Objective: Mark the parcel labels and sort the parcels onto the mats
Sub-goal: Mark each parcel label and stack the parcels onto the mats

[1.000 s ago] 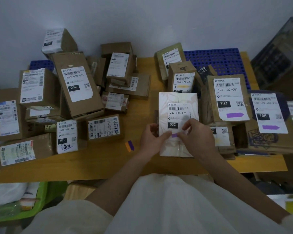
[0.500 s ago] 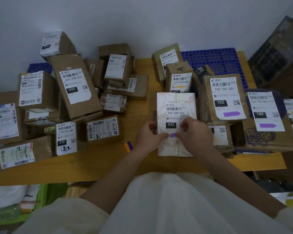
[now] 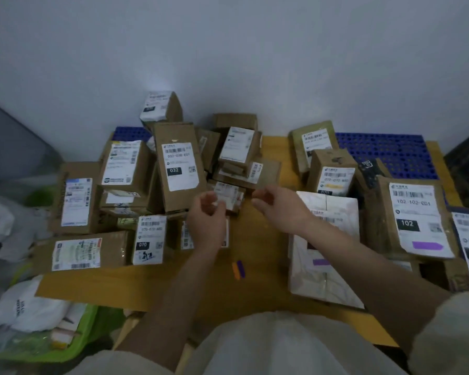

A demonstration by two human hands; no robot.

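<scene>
**Both hands raised over the parcels, nothing gripped**

The left hand (image 3: 207, 217) is held above the table (image 3: 257, 269) with its fingers loosely curled; nothing is seen between them. The right hand (image 3: 278, 208) is reached out beside it, fingers relaxed and slightly bent, also holding nothing. Both are poised over a small labelled parcel (image 3: 228, 196) at the middle of the wooden surface — whether it is touched cannot be told, the frame being blurred.

Under the right forearm a white parcel (image 3: 325, 266) is laid flat, and a purple mark (image 3: 320, 262) is seen on its label. Two small strips, one orange and one purple (image 3: 238, 269), are stuck on the bare table between the arms.

To the left a heap of brown boxes is piled — among them a tall one marked 032 (image 3: 178, 166) and a small one marked 070 (image 3: 149, 239). To the right a box labelled 102 (image 3: 414, 220) bears a purple mark, and behind it a blue perforated mat (image 3: 390, 150) is laid against the wall. A green bin (image 3: 73, 339) stands below the table's left edge.
</scene>
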